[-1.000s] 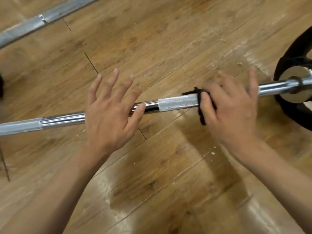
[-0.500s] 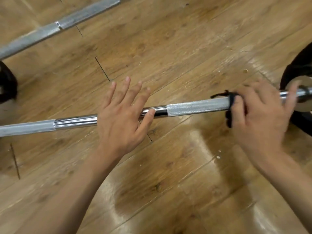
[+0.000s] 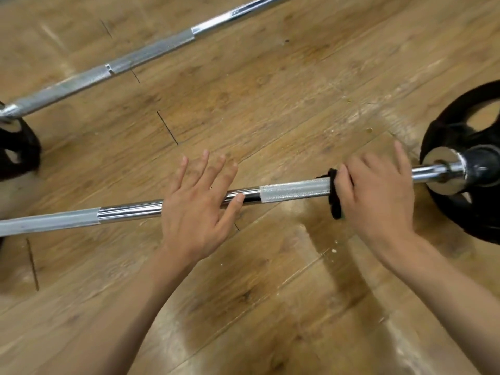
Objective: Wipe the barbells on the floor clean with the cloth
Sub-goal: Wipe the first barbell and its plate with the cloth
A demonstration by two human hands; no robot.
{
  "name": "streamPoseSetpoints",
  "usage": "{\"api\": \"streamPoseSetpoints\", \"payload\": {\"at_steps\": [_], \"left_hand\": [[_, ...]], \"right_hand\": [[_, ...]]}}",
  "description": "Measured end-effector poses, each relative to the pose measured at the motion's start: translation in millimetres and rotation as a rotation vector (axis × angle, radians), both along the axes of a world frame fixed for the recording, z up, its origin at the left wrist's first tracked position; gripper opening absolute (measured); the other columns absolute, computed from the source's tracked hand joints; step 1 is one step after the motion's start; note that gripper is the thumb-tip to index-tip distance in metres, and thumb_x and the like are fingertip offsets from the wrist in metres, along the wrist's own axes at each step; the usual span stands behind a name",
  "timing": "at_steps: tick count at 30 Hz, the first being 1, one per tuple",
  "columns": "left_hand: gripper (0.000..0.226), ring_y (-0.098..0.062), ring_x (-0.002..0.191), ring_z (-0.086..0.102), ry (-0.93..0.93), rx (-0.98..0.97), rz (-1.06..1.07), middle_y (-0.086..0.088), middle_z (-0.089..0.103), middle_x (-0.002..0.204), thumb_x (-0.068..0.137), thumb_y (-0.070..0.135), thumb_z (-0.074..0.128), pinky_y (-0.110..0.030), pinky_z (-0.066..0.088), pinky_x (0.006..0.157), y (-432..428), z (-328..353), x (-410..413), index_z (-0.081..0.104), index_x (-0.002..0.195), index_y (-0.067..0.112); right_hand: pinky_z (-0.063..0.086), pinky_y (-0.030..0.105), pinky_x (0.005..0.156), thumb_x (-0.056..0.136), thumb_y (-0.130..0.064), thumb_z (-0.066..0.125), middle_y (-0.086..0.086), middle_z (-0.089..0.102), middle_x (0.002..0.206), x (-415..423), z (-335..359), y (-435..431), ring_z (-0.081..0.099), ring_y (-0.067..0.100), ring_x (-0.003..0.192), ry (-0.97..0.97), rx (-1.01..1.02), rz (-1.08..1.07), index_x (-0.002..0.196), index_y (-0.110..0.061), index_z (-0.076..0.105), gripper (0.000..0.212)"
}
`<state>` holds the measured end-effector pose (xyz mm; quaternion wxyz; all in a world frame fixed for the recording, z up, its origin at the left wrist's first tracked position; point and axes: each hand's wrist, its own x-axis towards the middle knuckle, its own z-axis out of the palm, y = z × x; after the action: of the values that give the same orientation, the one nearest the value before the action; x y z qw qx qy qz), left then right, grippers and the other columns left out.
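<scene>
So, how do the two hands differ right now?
The left hand lies flat, fingers straight, on the smooth section of the near barbell, holding nothing; the right hand holds the black cloth against that bar, closer to the weight plate. Both rest on one bar.

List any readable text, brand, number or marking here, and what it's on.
None readable.
Near barbell: knurling only, no stamp shows.
Far barbell: same, bare metal.
Right weight plate: black, blurred, no lettering legible.
Cloth: plain black, mostly under the right hand.
</scene>
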<state>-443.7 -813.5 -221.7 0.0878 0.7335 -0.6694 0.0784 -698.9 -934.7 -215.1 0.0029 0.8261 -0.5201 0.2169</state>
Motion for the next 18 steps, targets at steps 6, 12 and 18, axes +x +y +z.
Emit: {"api": "streamPoseSetpoints", "payload": {"at_steps": [6, 12, 18], "left_hand": [[0.063, -0.03, 0.154, 0.037, -0.001, -0.009, -0.017, -0.008, 0.055, 0.155, 0.11, 0.054, 0.026, -0.054, 0.02, 0.128, 17, 0, -8, 0.06, 0.147, 0.016], [0.063, -0.029, 0.154, 0.036, 0.018, -0.024, -0.021, -0.008, 0.055, 0.155, 0.111, 0.053, 0.025, -0.051, 0.022, 0.128, 40, -1, -21, 0.06, 0.148, 0.015], [0.06, -0.03, 0.154, 0.036, 0.012, -0.032, -0.024, -0.009, 0.054, 0.155, 0.111, 0.051, 0.03, -0.054, 0.028, 0.126, 69, -4, -36, 0.057, 0.15, 0.013]], "right_hand": [[0.025, 0.035, 0.077, 0.109, -0.032, 0.049, 0.002, 0.047, 0.077, 0, 13, 4, 0.05, 0.031, 0.075, -0.21, -0.094, -0.046, 0.082, -0.022, 0.047, 0.029], [0.035, 0.047, 0.082, 0.107, -0.035, 0.045, 0.019, 0.054, 0.106, -5, -5, 59, 0.047, 0.036, 0.094, -0.053, -0.028, -0.001, 0.113, -0.006, 0.061, 0.033], [0.041, 0.045, 0.104, 0.108, -0.029, 0.044, 0.011, 0.063, 0.105, 32, -7, 102, 0.058, 0.036, 0.102, 0.005, 0.051, 0.214, 0.109, -0.008, 0.068, 0.032]]}}
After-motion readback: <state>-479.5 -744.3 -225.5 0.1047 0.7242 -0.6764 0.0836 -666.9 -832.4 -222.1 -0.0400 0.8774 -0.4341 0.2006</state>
